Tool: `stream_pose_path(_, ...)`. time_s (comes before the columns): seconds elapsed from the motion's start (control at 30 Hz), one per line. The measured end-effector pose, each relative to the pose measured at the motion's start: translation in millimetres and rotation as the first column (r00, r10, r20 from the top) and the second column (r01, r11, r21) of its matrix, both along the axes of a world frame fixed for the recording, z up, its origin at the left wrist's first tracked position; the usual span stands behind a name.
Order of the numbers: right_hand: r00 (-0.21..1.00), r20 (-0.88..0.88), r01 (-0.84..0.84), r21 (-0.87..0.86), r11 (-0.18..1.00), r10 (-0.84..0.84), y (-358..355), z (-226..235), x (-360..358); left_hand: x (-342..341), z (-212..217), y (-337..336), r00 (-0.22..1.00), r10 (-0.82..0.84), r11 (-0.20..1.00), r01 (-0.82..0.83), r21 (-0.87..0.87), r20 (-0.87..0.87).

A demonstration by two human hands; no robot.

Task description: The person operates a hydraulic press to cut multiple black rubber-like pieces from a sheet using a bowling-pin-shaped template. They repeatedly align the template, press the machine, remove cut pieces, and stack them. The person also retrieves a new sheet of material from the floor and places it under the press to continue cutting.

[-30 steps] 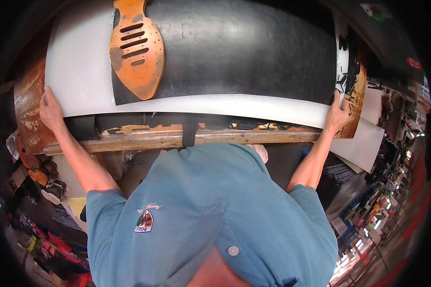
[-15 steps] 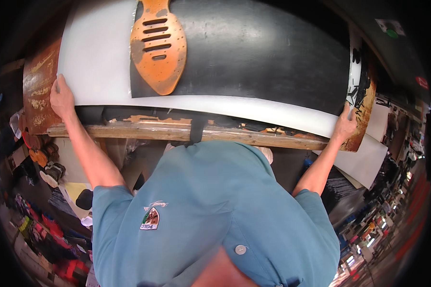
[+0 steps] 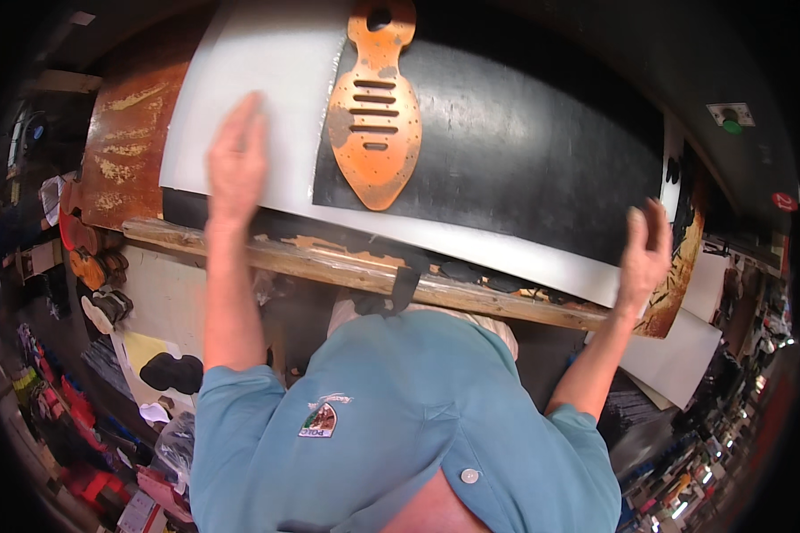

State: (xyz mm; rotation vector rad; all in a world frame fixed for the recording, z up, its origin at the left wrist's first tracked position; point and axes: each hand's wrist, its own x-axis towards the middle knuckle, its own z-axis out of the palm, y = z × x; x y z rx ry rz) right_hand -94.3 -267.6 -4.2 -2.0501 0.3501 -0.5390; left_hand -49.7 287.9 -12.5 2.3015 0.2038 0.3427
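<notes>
A black sheet (image 3: 524,133) lies on a larger white board (image 3: 284,62). On the black sheet's left part rests an orange slotted plate (image 3: 387,164) with a narrow neck and a hole at its far end. Over the white board, left of the plate, my left hand (image 3: 238,164) is raised with nothing in it, its fingers stretched out and slightly blurred. Near the right end of the board my right hand (image 3: 644,253) stands with thumb and fingers apart, holding nothing. Whether it touches the board's edge I cannot tell.
A wooden beam (image 3: 329,266) runs along the near side, with dark scraps behind it. Worn brown board (image 3: 124,142) shows at the left. A green button (image 3: 731,123) sits on the dark frame at far right. White sheets (image 3: 671,355) lie below on the right.
My left hand has let go of the white board's left edge and moved inward over it. The right hand's fingers have come off the board's right edge. The view has shifted.
</notes>
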Motion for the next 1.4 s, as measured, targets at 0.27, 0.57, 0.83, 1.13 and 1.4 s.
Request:
stream_pose_path(0.27, 0.802, -0.048, -0.568, -0.368, 0.736, 0.595, 304.2, -9.5, 53.7, 6.5, -21.2, -54.0, 0.944, -0.272, 0.949, 0.229, 0.218, 0.190)
stream_pose_path(0.57, 0.819, 0.072, -0.537, -0.257, 0.804, 0.570, 304.0, 0.5, 70.5, -6.0, -24.1, -59.5, 0.943, -0.274, 0.899, 0.181, 0.398, 0.189)
stream_pose_path(0.83, 0.880, 0.109, -0.408, -0.327, 0.852, 0.463, 328.1, -11.2, 69.2, -3.3, -17.0, -60.0, 0.946, -0.273, 0.897, 0.185, 0.403, 0.173)
stream_pose_path(1.13, 0.874, 0.031, -0.432, -0.408, 0.804, 0.485, 331.1, -8.4, 78.7, -0.3, -14.8, -60.4, 0.948, -0.264, 0.924, 0.196, 0.329, 0.177)
stream_pose_path(1.4, 0.939, 0.212, -0.282, 0.032, 0.959, 0.269, 187.8, 0.1, 71.4, -101.8, -14.0, -96.7, 0.841, -0.476, 0.878, 0.469, 0.091, 0.259)
